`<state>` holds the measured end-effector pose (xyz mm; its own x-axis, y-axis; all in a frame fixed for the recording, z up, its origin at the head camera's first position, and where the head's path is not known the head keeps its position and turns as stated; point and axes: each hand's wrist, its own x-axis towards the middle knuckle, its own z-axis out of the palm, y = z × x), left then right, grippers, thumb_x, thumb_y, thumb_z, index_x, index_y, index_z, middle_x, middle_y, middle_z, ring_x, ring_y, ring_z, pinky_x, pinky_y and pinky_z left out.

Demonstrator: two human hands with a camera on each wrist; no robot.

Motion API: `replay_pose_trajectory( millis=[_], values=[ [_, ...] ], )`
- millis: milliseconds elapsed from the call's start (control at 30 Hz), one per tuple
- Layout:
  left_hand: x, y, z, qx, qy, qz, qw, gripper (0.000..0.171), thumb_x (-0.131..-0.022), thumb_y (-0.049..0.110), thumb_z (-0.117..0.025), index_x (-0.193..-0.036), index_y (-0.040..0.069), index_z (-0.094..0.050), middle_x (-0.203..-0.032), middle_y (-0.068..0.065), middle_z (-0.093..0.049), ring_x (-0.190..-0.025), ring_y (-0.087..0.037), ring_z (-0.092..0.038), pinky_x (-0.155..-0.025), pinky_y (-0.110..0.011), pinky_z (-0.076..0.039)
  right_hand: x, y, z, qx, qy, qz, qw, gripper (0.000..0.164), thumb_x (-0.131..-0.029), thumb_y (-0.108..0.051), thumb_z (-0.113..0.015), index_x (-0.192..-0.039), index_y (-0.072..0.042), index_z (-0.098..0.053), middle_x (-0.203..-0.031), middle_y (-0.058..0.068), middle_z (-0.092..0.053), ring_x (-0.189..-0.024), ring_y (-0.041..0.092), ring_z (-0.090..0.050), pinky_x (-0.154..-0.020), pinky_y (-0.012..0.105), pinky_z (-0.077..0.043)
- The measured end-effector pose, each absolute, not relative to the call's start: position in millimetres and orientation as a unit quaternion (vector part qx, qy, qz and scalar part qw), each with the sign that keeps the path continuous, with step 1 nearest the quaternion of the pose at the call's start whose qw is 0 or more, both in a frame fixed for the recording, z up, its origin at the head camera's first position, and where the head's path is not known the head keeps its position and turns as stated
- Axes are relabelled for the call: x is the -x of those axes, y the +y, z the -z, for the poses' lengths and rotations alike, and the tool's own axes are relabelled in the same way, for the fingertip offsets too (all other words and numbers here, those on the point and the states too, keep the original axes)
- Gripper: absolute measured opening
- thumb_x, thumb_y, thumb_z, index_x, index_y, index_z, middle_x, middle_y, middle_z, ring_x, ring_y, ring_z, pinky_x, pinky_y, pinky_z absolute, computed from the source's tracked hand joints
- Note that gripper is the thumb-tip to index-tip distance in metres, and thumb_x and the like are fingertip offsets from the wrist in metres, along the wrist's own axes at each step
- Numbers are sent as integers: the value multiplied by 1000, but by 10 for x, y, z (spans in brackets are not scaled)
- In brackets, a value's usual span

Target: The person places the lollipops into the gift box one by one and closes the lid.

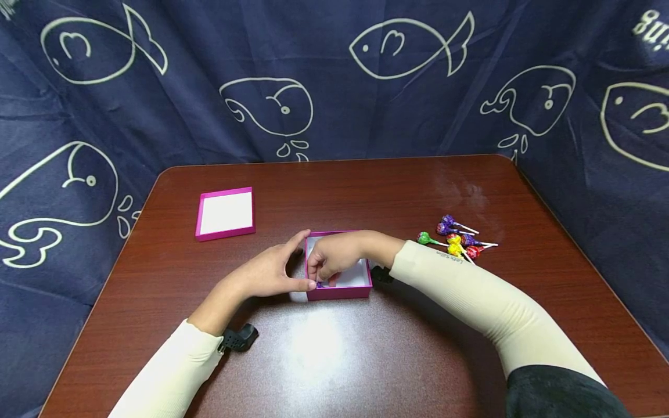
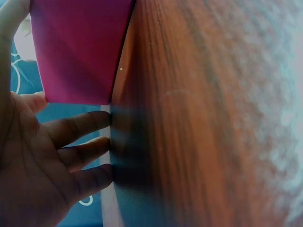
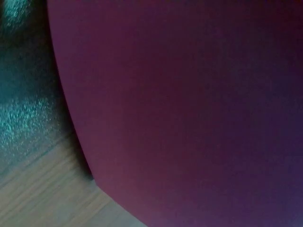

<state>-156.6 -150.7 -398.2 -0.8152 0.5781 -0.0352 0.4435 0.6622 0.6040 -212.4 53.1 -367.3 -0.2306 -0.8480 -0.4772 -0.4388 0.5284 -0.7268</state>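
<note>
A pink box [image 1: 338,294] with a white inside stands at the middle of the table. My left hand [image 1: 269,270] spans its left side, thumb at the near corner and index finger toward the far one. In the left wrist view, the other fingers [image 2: 85,153] stretch out straight and apart beside the pink wall [image 2: 83,52]. My right hand [image 1: 337,255] reaches down into the box, its curled fingers pinching a lollipop, of which a small purple part [image 1: 320,284] shows near the left front corner. The rest is hidden. Only the box's outer wall [image 3: 180,113] fills the right wrist view.
The pink lid [image 1: 226,213] lies with its white inside up, at the back left. Several wrapped lollipops, among them a green one [image 1: 424,238], a yellow one [image 1: 455,245] and a purple one [image 1: 444,228], lie heaped right of the box, beyond my right forearm.
</note>
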Motion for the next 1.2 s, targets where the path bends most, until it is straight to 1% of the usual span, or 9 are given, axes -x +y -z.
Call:
replay_pose_trajectory(
  millis=[133, 267, 400, 567, 700, 767, 900, 1067, 1200],
  values=[
    [1562, -1501, 3976, -279, 906, -299, 112, 109, -79, 58, -77, -158, 10, -19, -139, -15, -55, -128, -26, -51, -108, -46, -38, 2131, 554, 3635, 443, 756, 210, 434, 17, -96, 5, -56, -97, -4, -71, -85, 5, -68, -75, 18, -69, -69, 26, -55],
    [1557, -1497, 3974, -275, 908, -297, 111, 109, -78, 59, -76, -158, 10, -20, -138, -19, -55, -128, -29, -52, -107, -48, -39, 2168, 626, 3536, 464, 771, 195, 391, 13, -95, 2, -58, -98, -2, -70, -92, 8, -69, -79, 17, -70, -70, 25, -54],
    [1558, -1495, 3975, -273, 910, -290, 114, 109, -78, 60, -76, -158, 12, -20, -138, -19, -55, -127, -29, -52, -107, -48, -39, 2236, 777, 3365, 467, 781, 208, 358, 13, -94, -1, -59, -104, 1, -67, -98, 12, -69, -83, 17, -70, -72, 27, -53],
    [1562, -1501, 3965, -267, 914, -282, 117, 109, -78, 62, -75, -159, 14, -20, -137, -17, -57, -127, -30, -53, -106, -49, -40, 2344, 1039, 3099, 441, 805, 220, 331, 16, -94, -5, -61, -109, -4, -67, -96, 8, -68, -84, 15, -65, -74, 33, -53],
    [1558, -1515, 3963, -260, 915, -282, 123, 110, -78, 62, -75, -159, 15, -19, -138, -17, -55, -128, -30, -52, -106, -49, -39, 2425, 1267, 2939, 405, 822, 229, 327, 16, -95, -9, -63, -111, -9, -67, -99, 7, -68, -88, 19, -64, -78, 40, -55],
    [1554, -1523, 3964, -257, 915, -284, 126, 110, -78, 62, -75, -160, 16, -18, -140, -17, -55, -129, -29, -51, -107, -49, -39, 2457, 1382, 2894, 391, 831, 227, 326, 17, -96, -13, -64, -113, -11, -66, -101, 6, -67, -90, 20, -63, -79, 41, -54],
    [1551, -1531, 3976, -255, 914, -287, 129, 110, -78, 62, -75, -160, 17, -17, -141, -15, -53, -130, -28, -50, -107, -48, -39, 2498, 1623, 2893, 387, 841, 212, 312, 22, -97, -21, -65, -116, -11, -65, -103, 1, -66, -94, 17, -61, -82, 37, -51],
    [1550, -1517, 3977, -260, 912, -288, 130, 110, -78, 63, -74, -160, 16, -17, -144, -16, -50, -132, -28, -48, -108, -48, -37, 2440, 1926, 2966, 384, 846, 215, 300, 22, -97, -19, -65, -116, -7, -63, -102, 1, -63, -99, 17, -59, -85, 36, -49],
    [1549, -1513, 3975, -259, 914, -285, 129, 110, -78, 63, -75, -160, 16, -18, -144, -16, -50, -133, -28, -47, -109, -48, -37, 2347, 2132, 3033, 356, 856, 234, 293, 21, -96, -17, -67, -114, -7, -64, -100, 1, -64, -96, 19, -59, -81, 34, -51]
  ],
)
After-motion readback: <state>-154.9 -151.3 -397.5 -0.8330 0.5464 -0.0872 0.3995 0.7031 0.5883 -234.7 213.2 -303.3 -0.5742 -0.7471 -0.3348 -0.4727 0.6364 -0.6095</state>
